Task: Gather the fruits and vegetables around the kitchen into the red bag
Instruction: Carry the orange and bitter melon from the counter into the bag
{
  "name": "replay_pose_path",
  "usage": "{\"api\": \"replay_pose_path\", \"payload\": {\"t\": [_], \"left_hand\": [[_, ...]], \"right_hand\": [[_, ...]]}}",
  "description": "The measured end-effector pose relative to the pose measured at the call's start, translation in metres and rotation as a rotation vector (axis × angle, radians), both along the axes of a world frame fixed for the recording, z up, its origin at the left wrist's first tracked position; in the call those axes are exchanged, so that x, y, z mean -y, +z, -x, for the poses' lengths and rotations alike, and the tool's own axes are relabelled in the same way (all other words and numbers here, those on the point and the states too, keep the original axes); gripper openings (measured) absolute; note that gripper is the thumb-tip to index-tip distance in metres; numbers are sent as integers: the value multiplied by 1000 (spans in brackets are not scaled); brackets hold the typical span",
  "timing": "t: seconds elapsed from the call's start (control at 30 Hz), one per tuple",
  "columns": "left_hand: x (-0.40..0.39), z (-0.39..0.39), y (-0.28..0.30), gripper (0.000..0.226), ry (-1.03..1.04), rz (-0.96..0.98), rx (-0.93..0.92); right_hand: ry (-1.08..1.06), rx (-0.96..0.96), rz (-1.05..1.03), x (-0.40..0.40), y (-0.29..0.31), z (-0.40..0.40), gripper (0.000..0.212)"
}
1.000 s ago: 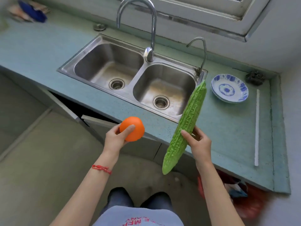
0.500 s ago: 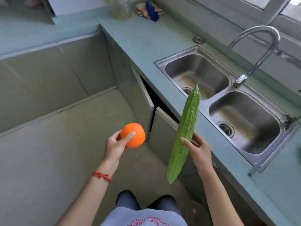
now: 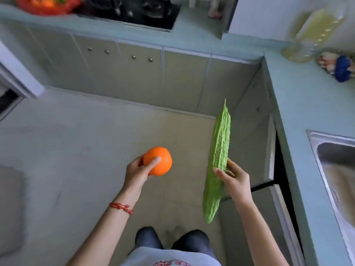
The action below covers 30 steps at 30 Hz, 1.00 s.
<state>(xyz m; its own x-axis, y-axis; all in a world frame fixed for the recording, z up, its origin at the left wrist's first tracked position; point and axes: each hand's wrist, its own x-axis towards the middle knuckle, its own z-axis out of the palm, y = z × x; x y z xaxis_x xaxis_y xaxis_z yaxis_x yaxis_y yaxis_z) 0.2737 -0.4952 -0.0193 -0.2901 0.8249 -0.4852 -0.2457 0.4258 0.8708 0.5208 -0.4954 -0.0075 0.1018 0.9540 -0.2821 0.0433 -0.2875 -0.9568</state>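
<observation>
We've got the orange [image 3: 158,160] gripped in our left hand [image 3: 138,172] & the bitter gourd [image 3: 217,162] upright, clamped in our right hand [image 3: 235,179], both over the floor [image 3: 57,150]. Red bag [image 3: 46,4], blurry, sits on the far counter [image 3: 192,38] top left, beside the stove [image 3: 134,10].

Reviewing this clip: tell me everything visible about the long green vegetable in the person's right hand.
The bitter gourd is long, slender and light green, with a bumpy, ridged skin and a thin pointed tip at its far end. It looks whole and unblemished. It is held nearly upright in the air above the floor, tilted slightly, tip pointing away from the person. The right hand has its grip around the lower middle, thumb across the front and fingers behind; the rounded lower end hangs free. Nothing else touches it.
</observation>
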Motion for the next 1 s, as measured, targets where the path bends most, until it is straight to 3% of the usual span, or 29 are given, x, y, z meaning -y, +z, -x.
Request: {"api": "replay_pose_path", "payload": {"t": [0.2, 0.4, 0.7, 1.0], "left_hand": [[35, 36, -2, 42, 321, 36, 10], [58, 53, -6, 27, 544, 70, -11], [26, 109, -6, 27, 651, 64, -18], [-58, 243, 0, 29, 653, 29, -51]], "right_hand": [[352, 39, 4, -50, -1, 45, 34], [567, 35, 31, -76, -8, 90, 30], [657, 24, 20, -124, -16, 164, 33], [635, 26, -17, -204, -11, 291, 32]]}}
